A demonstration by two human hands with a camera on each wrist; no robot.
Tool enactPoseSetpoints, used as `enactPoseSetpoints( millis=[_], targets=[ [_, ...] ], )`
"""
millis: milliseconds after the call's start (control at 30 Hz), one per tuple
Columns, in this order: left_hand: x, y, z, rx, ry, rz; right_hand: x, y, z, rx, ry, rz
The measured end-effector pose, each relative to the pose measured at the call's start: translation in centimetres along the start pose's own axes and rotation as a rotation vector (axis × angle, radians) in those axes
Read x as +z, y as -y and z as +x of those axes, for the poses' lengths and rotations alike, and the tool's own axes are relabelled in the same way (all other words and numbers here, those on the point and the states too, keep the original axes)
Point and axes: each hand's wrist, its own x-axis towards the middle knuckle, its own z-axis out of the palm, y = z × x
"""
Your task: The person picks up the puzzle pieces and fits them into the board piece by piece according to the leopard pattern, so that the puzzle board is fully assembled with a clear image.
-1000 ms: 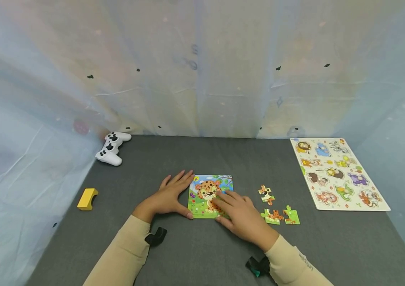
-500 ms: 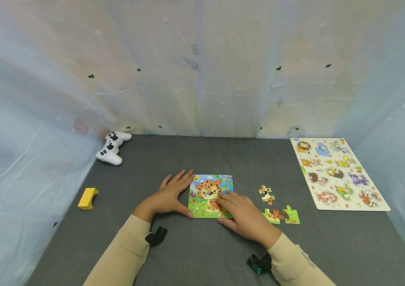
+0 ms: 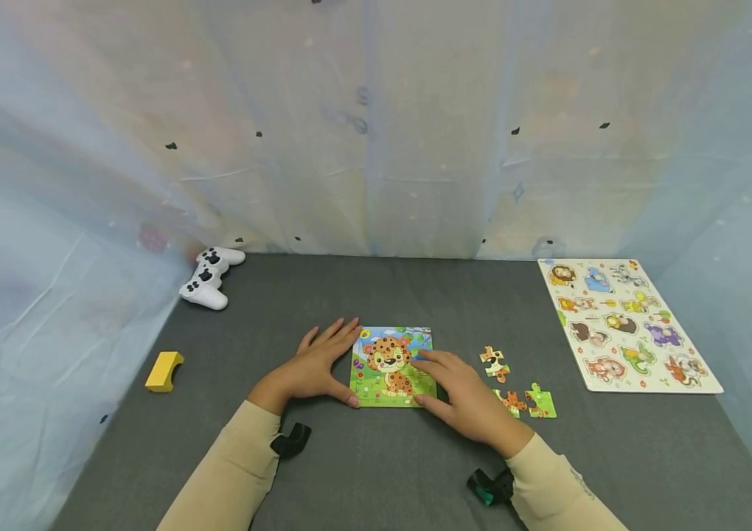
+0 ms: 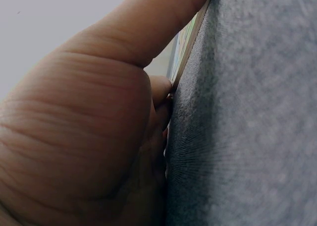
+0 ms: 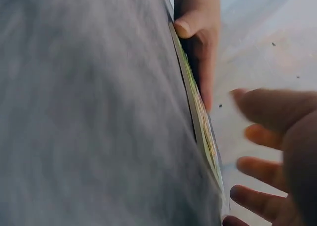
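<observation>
A square jigsaw puzzle board (image 3: pixel 391 369) with a cartoon leopard lies flat on the grey table. My left hand (image 3: pixel 315 366) spreads along its left side, the thumb at the near corner and the fingertips at the far one. Over the board's right edge hovers my right hand (image 3: pixel 462 394), its fingers loosely extended; the right wrist view shows them apart from the board, holding nothing. To the right of that hand lie three loose jigsaw pieces: a far piece (image 3: pixel 495 364), a partly hidden near piece (image 3: pixel 514 403) and a green piece (image 3: pixel 541 401).
A large animal puzzle board (image 3: pixel 628 324) lies at the far right. At the far left is a white game controller (image 3: pixel 210 278), and nearer, a yellow arched block (image 3: pixel 164 371). Plastic sheeting (image 3: pixel 376 147) hangs behind the table's back edge.
My right hand has lifted and moved right, uncovering more of the leopard picture and covering part of the near loose piece. The left hand stays in place.
</observation>
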Motion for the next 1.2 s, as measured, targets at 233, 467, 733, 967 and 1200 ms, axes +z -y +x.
enactPoseSetpoints(
  millis=[233,467,733,967,1200],
  targets=[
    [0.0,0.1,-0.1,0.008,-0.002,0.0,-1.6,-0.8,-1.1,0.062,-0.116,0.161],
    [-0.1,0.0,-0.1,0.009,0.003,0.006,-3.8,-2.2,-3.2,0.11,-0.215,0.298],
    [0.0,0.0,-0.1,0.001,0.003,0.008,-6.7,-4.9,-6.2,0.053,-0.234,0.558],
    [0.0,0.0,-0.2,0.006,0.003,-0.004,-9.0,-7.0,-9.3,0.11,-0.201,0.686],
    [-0.1,0.0,-0.1,0.001,0.004,0.013,-10.1,-8.0,-11.4,0.262,-0.183,0.551]
  ],
)
